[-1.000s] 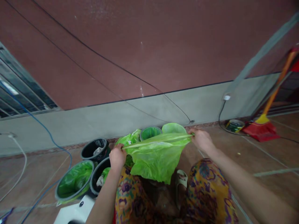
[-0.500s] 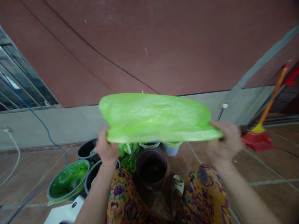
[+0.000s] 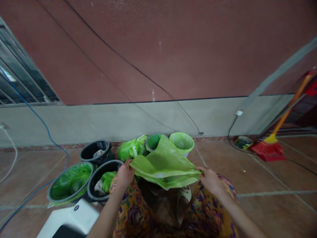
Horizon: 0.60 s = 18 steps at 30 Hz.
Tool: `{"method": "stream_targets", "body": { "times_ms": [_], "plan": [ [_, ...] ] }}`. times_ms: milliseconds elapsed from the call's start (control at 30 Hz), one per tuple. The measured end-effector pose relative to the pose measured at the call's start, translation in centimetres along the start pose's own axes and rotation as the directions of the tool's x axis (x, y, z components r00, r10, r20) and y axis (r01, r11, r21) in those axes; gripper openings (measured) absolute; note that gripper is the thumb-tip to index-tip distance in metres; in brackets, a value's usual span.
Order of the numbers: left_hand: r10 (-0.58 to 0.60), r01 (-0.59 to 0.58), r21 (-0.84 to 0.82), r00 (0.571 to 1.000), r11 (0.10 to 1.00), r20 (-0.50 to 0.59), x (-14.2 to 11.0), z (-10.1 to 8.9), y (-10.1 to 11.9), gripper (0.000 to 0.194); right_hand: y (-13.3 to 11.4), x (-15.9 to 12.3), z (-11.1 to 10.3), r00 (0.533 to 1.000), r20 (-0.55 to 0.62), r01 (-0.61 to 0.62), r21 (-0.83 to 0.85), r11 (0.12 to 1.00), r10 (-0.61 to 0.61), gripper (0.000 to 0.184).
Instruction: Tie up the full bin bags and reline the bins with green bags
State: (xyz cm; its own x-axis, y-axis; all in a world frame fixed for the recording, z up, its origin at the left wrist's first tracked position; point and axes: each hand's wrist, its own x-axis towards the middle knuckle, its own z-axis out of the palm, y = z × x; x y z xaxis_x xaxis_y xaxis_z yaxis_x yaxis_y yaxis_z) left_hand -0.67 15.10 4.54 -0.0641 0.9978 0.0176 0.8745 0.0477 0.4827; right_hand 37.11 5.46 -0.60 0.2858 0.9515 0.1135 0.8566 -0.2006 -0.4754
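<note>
A light green plastic bag (image 3: 163,165) is stretched between my two hands, over my knees. My left hand (image 3: 125,172) pinches its left edge, and my right hand (image 3: 209,178) grips the right edge. The far side of the bag rises to a peak, while the near edge sags. Beneath it, the dark bucket between my feet is hidden. Behind the bag stand a bin with a green lining (image 3: 153,141) and a pale bin lined in light green (image 3: 182,142).
Dark bins stand to the left: one lined with green plastic (image 3: 71,183), one holding a green bundle (image 3: 105,181), another farther back (image 3: 95,152). A white object (image 3: 71,218) lies nearer me. A blue hose (image 3: 47,129) crosses the left. At right are a red broom (image 3: 268,150) and a tin (image 3: 244,142).
Both hands have come down and closer together with the green bag. It was stretched wide before the wall and now hangs low, covering the dark bucket and uncovering the bins behind.
</note>
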Motion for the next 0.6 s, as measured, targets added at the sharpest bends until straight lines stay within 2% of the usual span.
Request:
{"method": "stream_targets", "body": {
  "times_ms": [67,167,233,300,367,400,433,467,500,533,567,600],
  "plan": [
    [0.020,-0.017,-0.140,1.000,0.990,0.022,-1.9,2.1,-0.4,0.043,-0.3,-1.1,0.9,0.998,0.045,-0.051,0.080,0.995,0.048,0.041],
    [0.169,-0.124,-0.347,0.980,0.930,0.104,-4.9,5.0,0.3,0.061,-2.7,-2.6,2.4,0.990,0.135,-0.087,0.299,0.950,0.048,0.042],
    [0.334,-0.211,-0.455,0.919,0.865,0.208,-6.5,6.6,1.5,0.076,-5.6,-3.6,3.0,0.968,0.245,-0.077,0.489,0.869,-0.052,0.040],
    [0.488,-0.273,-0.551,0.823,0.789,0.291,-7.6,8.1,2.8,0.079,-8.5,-4.4,3.3,0.912,0.353,-0.069,0.634,0.770,-0.209,0.035],
    [0.579,-0.218,-0.679,0.729,0.701,0.364,-8.0,9.3,3.6,0.060,-10.6,-4.8,3.0,0.826,0.433,-0.071,0.715,0.695,-0.361,0.032],
    [0.592,-0.136,-0.745,0.705,0.653,0.390,-8.1,9.8,3.7,0.046,-11.1,-4.7,2.7,0.772,0.464,-0.083,0.751,0.655,-0.434,0.035],
    [0.576,-0.031,-0.798,0.709,0.601,0.407,-8.0,10.3,3.7,0.036,-11.1,-4.3,2.5,0.732,0.480,-0.104,0.781,0.616,-0.484,0.041],
    [0.528,0.078,-0.833,0.740,0.548,0.417,-7.8,10.6,3.6,0.031,-10.8,-3.7,2.3,0.722,0.479,-0.131,0.803,0.581,-0.499,0.046],
    [0.454,0.178,-0.851,0.783,0.494,0.426,-7.6,10.9,3.4,0.032,-10.2,-2.8,2.4,0.755,0.462,-0.156,0.816,0.556,-0.466,0.050],
    [0.370,0.262,-0.857,0.818,0.443,0.441,-7.5,11.1,3.1,0.034,-9.4,-1.8,2.6,0.814,0.430,-0.166,0.817,0.552,-0.392,0.051],
    [0.293,0.335,-0.853,0.835,0.401,0.466,-7.4,11.3,2.9,0.036,-8.6,-0.7,3.2,0.880,0.380,-0.158,0.800,0.579,-0.285,0.052],
    [0.240,0.405,-0.839,0.829,0.365,0.505,-7.3,11.5,2.7,0.038,-7.9,0.5,4.1,0.927,0.323,-0.133,0.759,0.638,-0.191,0.054]
  ]
}}
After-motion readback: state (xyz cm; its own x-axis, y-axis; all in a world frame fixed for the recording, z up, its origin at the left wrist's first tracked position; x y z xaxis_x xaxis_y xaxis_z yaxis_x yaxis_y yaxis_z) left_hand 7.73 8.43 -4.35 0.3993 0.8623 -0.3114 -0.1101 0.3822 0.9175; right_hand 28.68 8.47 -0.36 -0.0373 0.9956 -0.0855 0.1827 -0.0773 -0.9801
